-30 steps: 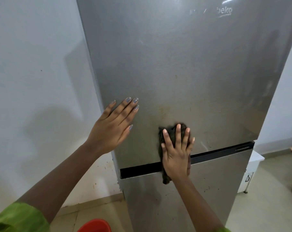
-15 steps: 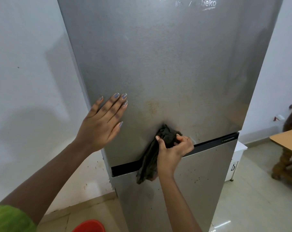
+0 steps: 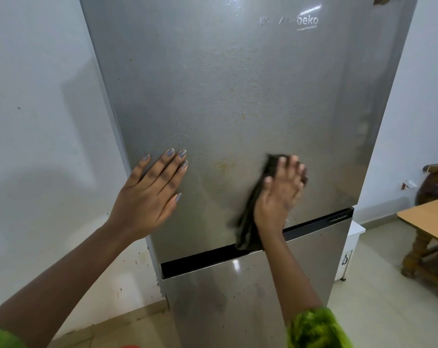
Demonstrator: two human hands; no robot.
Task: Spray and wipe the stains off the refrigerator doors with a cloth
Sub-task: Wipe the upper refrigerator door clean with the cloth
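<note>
I've got the dark cloth (image 3: 246, 224) flat against the upper refrigerator door (image 3: 238, 84), low on the panel, pinned under my right hand (image 3: 280, 194). Its tail hangs below the wrist to the black gap (image 3: 200, 263) between the two doors. That hand is blurred, but I can see the fingers (image 3: 283, 163) stretched out and spread, palm pressing the cloth to the metal rather than gripping it. Just left of that hand there's a yellowish stain (image 3: 223, 165) on the brushed steel, with a smaller spot (image 3: 243, 116) above it. Further left, my left hand (image 3: 150, 194) lies flat on the door near its edge, fingers straight and close together, holding nothing. Well above the right hand is the beko logo (image 3: 307, 21). Below both hands is the lower door (image 3: 238, 297), speckled with small dark marks. Beyond the left hand a pale wall (image 3: 37, 121) runs down to a spattered patch near the skirting. Off to the right of the right hand, a wooden table (image 3: 429, 214) stands on the light tiled floor (image 3: 378, 310). A green sleeve (image 3: 315, 327) shows at my right elbow.
</note>
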